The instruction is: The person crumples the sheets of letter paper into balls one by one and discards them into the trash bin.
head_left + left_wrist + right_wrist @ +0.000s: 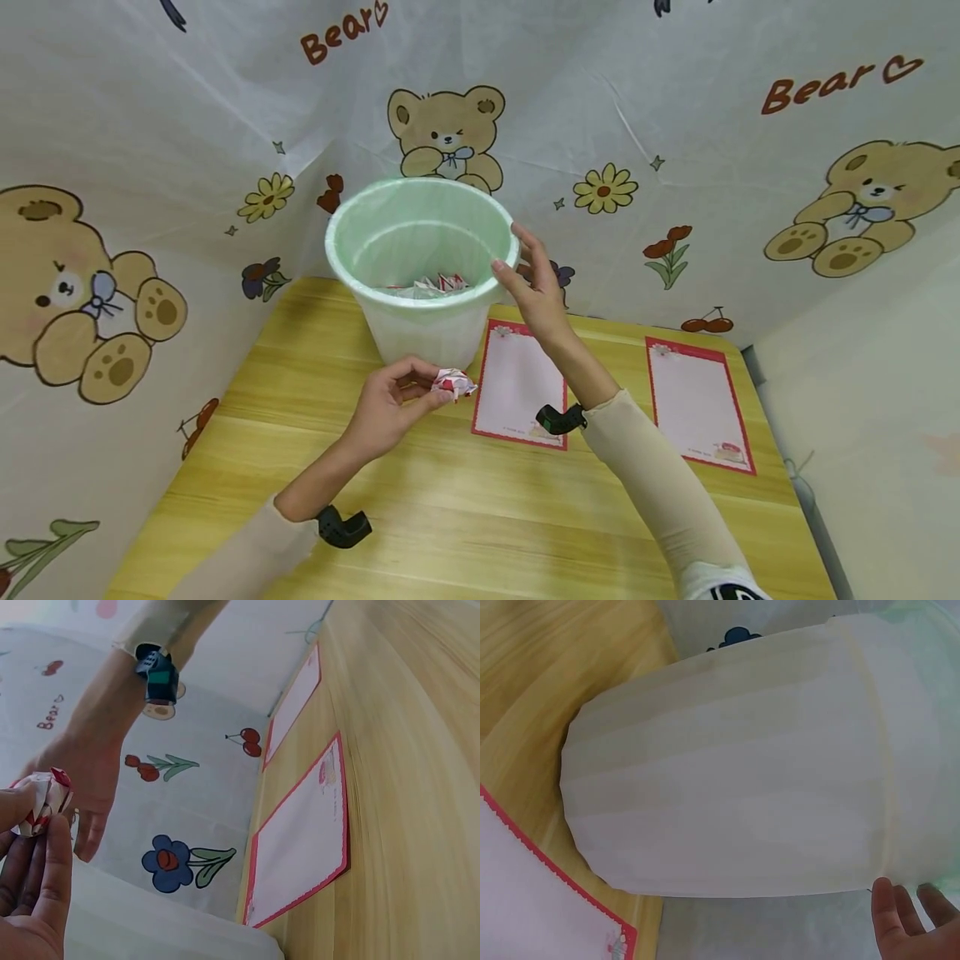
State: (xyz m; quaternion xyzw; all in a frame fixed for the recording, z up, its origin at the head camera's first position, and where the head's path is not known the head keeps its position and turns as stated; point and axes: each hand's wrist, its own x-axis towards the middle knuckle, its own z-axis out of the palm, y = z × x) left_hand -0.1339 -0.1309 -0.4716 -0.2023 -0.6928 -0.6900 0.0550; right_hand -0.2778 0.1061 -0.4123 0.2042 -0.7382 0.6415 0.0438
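Note:
A tall white bin (420,329) with a pale green rim and inside stands at the back of the table. At its bottom lie several crumpled white and red papers (448,283). My left hand (393,408) pinches a crumpled red and white paper ball (454,382) between thumb and fingers, in front of the bin. The same paper ball (46,801) shows at the left edge of the left wrist view. On the bin's right side, my right hand (542,296) touches the rim with loosely spread fingers. Its fingertips (885,894) rest by the bin's side in the right wrist view.
Two red-bordered white sheets lie flat on the wooden table (450,517): one sheet (517,387) just right of the bin, another sheet (697,400) farther right. A bear-print cloth (570,108) hangs behind the table and along its left side.

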